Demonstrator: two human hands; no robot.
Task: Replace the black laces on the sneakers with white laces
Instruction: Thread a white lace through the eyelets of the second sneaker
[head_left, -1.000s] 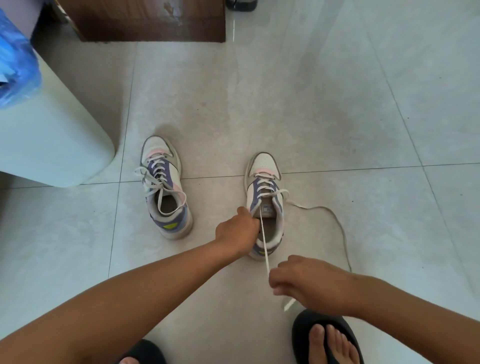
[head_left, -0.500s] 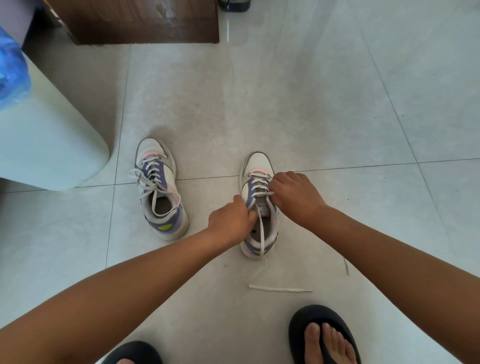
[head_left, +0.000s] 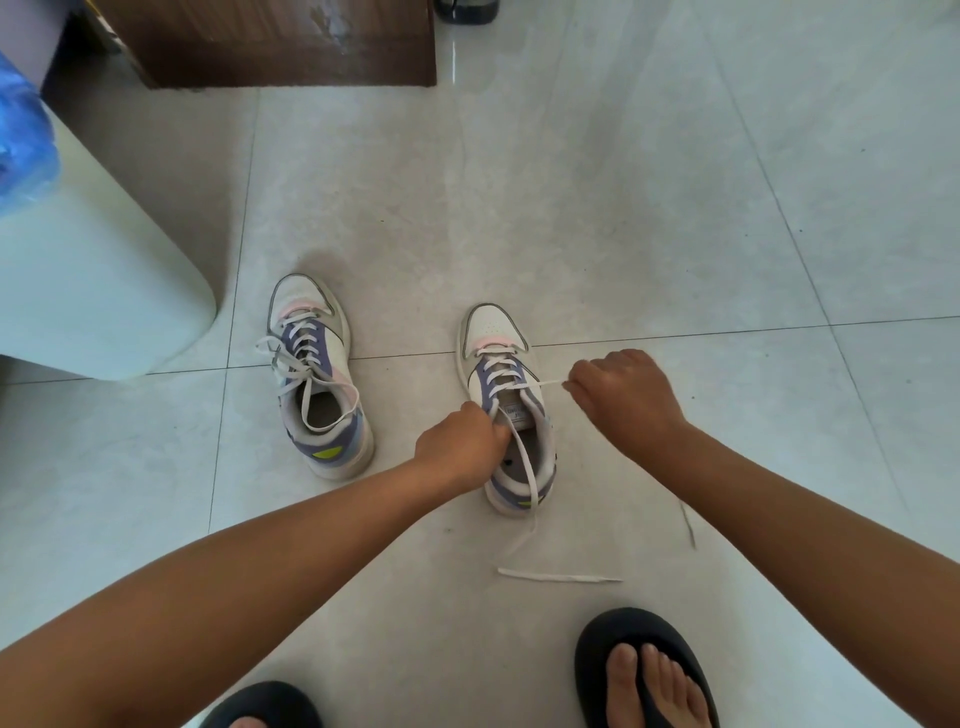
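Observation:
Two white, purple and pink sneakers stand on the tiled floor, toes pointing away from me. The left sneaker (head_left: 317, 384) has white laces lying loose over its opening. The right sneaker (head_left: 506, 410) carries a white lace (head_left: 524, 462) through its eyelets. My left hand (head_left: 460, 447) grips the collar and lace at the left side of the right sneaker. My right hand (head_left: 626, 397) pinches the lace's other end and holds it taut to the right of the shoe. A free lace end (head_left: 558, 576) trails on the floor behind the heel.
A pale green rounded bin (head_left: 98, 291) with a blue bag stands at the left. A brown wooden cabinet (head_left: 270, 41) is at the top. My feet in black sandals (head_left: 644, 670) are at the bottom edge.
My right hand let go of the lace end near me, reached to the shoe's top eyelets, and now has pulled the other lace end out to the right. My left hand stayed on the shoe.

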